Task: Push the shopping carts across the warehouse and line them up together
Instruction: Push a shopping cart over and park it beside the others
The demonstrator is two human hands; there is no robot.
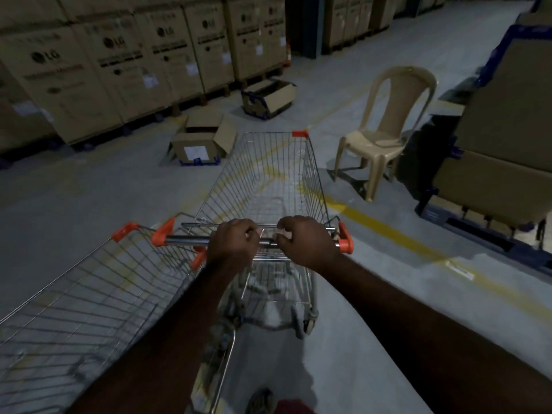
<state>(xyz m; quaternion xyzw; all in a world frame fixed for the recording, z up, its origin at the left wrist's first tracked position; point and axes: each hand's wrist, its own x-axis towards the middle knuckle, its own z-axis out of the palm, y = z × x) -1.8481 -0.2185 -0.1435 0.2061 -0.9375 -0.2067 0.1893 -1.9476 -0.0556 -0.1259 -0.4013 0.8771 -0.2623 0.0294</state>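
Observation:
A wire shopping cart (268,174) with orange corner caps stands straight ahead of me on the grey floor, its basket empty. My left hand (234,242) and my right hand (304,242) are both closed around its metal handle bar (185,241), close together near the middle. A second wire cart (83,294) lies close on the left, its basket angled toward me, its orange-capped front corner touching or nearly touching the first cart's handle end.
A beige plastic chair (385,127) stands ahead on the right beside stacked boxes on a blue pallet (493,144). Two open cartons (203,141) (268,98) sit on the floor ahead left. Tall cardboard boxes (113,61) line the left wall. A yellow floor line (388,231) runs diagonally.

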